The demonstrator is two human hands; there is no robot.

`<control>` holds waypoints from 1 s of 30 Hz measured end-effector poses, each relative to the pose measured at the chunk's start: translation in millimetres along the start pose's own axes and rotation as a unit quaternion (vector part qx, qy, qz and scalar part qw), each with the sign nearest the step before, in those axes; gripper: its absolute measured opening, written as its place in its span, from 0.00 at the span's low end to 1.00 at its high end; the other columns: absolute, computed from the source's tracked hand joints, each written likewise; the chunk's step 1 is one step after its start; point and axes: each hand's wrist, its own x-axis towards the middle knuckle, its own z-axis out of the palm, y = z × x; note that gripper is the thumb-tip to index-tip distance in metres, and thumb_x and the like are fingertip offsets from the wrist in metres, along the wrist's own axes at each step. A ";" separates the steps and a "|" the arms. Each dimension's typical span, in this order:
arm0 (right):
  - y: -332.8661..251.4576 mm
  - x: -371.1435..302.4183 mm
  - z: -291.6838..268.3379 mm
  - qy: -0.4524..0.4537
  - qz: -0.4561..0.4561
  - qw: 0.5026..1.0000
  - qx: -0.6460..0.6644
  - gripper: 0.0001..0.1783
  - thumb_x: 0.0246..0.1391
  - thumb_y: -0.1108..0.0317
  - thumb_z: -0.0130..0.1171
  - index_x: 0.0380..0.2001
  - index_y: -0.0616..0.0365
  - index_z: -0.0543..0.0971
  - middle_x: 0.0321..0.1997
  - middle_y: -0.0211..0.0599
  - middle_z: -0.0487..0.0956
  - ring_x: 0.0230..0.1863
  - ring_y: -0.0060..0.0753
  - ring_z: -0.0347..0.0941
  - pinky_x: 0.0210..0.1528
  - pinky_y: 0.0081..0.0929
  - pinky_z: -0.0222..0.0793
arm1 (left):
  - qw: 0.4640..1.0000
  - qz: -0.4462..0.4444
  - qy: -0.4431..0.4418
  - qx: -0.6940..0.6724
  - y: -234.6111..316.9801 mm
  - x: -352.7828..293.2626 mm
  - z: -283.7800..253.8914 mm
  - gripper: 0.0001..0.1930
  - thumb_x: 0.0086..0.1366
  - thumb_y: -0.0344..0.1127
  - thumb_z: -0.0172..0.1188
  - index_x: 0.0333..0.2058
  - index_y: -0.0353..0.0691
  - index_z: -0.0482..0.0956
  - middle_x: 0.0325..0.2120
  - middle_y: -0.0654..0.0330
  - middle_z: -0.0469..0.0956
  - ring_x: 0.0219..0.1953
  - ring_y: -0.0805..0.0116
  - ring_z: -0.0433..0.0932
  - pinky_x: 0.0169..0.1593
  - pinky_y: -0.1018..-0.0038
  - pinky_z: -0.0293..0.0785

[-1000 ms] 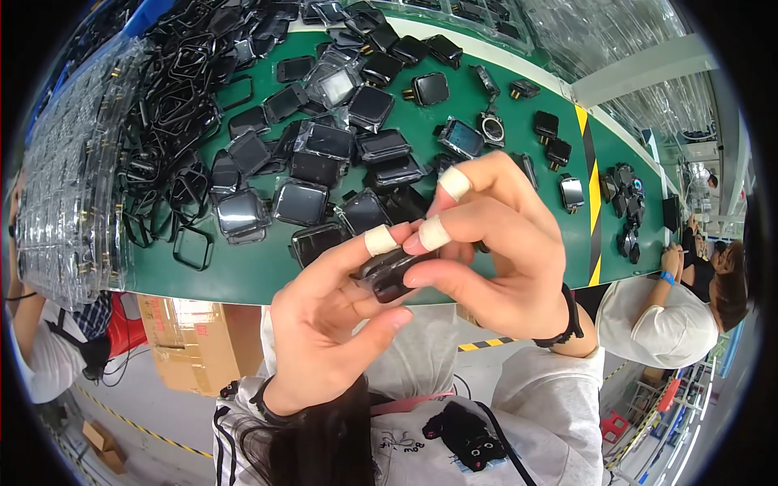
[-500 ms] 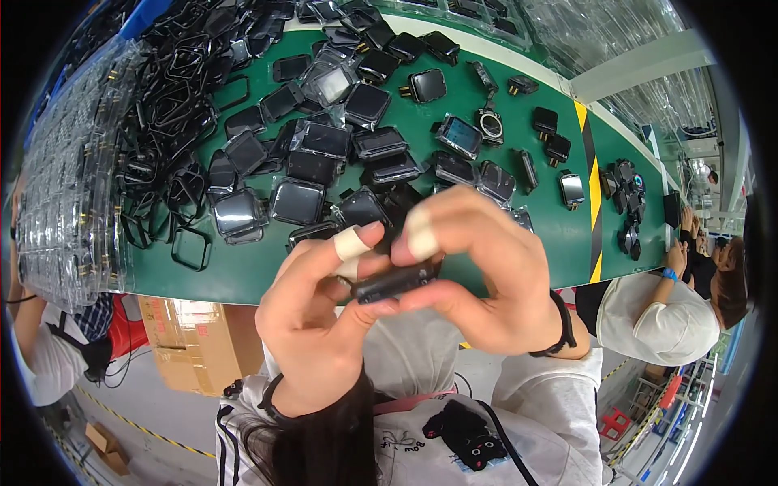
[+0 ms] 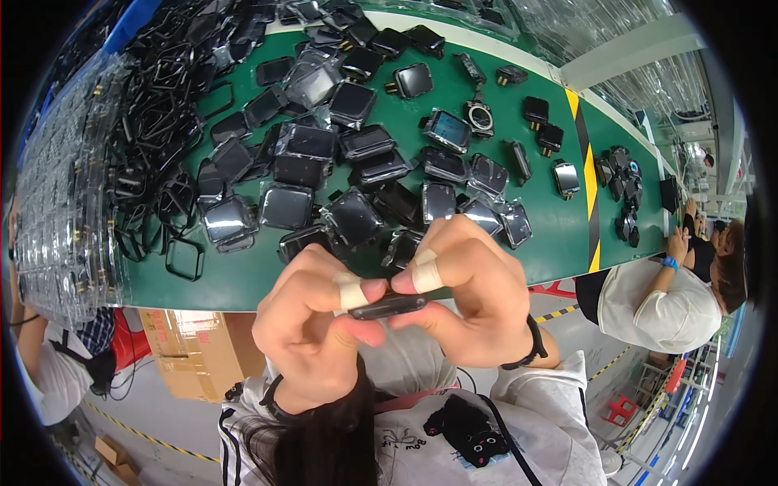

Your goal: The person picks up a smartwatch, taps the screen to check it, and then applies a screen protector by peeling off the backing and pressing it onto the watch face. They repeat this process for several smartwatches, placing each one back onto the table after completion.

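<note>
Pinched between both hands is a black smartwatch case (image 3: 391,306), seen edge-on just in front of the table's near edge. My left hand (image 3: 308,304) grips its left end, forefinger above and thumb below. On the other end my right hand (image 3: 474,300) closes in the same way. Pale tape wraps both forefingers. The case's flat faces are hidden by its tilt. Just beyond my fingers lie film-wrapped square watch bodies, including a dark one (image 3: 352,219) and a wrapped one (image 3: 286,206).
Black frames (image 3: 185,257) heap at the left beside stacked clear plastic trays (image 3: 61,194). A striped tape line (image 3: 592,194) crosses the green table (image 3: 543,219); dark watches (image 3: 622,186) lie past it. A cardboard box (image 3: 194,356) stands below. Another person (image 3: 660,312) works at right.
Both hands have come slightly lower and nearer to me with the watch case. My right fingers have curled down closer to it, uncovering several watches behind. The view has shifted a little.
</note>
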 end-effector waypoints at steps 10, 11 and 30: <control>-6.1 -10.3 -6.0 0.019 0.118 0.991 0.058 0.19 0.38 0.76 0.70 0.36 0.64 0.74 0.34 0.39 0.73 0.32 0.29 0.69 0.30 0.23 0.64 | 0.995 -0.067 -0.050 -0.056 -5.2 0.8 3.1 0.14 0.45 0.17 0.63 0.35 0.32 0.80 0.31 0.56 0.76 0.28 0.72 0.70 0.29 0.80 0.67; -10.1 -4.2 -12.1 -0.025 0.115 0.993 0.021 0.20 0.38 0.76 0.70 0.36 0.63 0.74 0.34 0.39 0.74 0.32 0.29 0.69 0.30 0.23 0.65 | 0.995 -0.080 -0.055 -0.026 -3.9 0.4 0.8 0.15 0.46 0.17 0.63 0.35 0.33 0.79 0.31 0.56 0.76 0.29 0.72 0.71 0.30 0.80 0.68; 36.7 98.0 -105.4 -0.159 0.207 0.927 -0.270 0.22 0.47 0.84 0.53 0.49 0.63 0.71 0.48 0.41 0.72 0.39 0.36 0.76 0.43 0.26 0.74 | 0.911 0.060 -0.075 0.400 -12.8 23.8 -2.4 0.15 0.50 0.20 0.62 0.39 0.35 0.77 0.40 0.48 0.76 0.30 0.57 0.76 0.32 0.73 0.74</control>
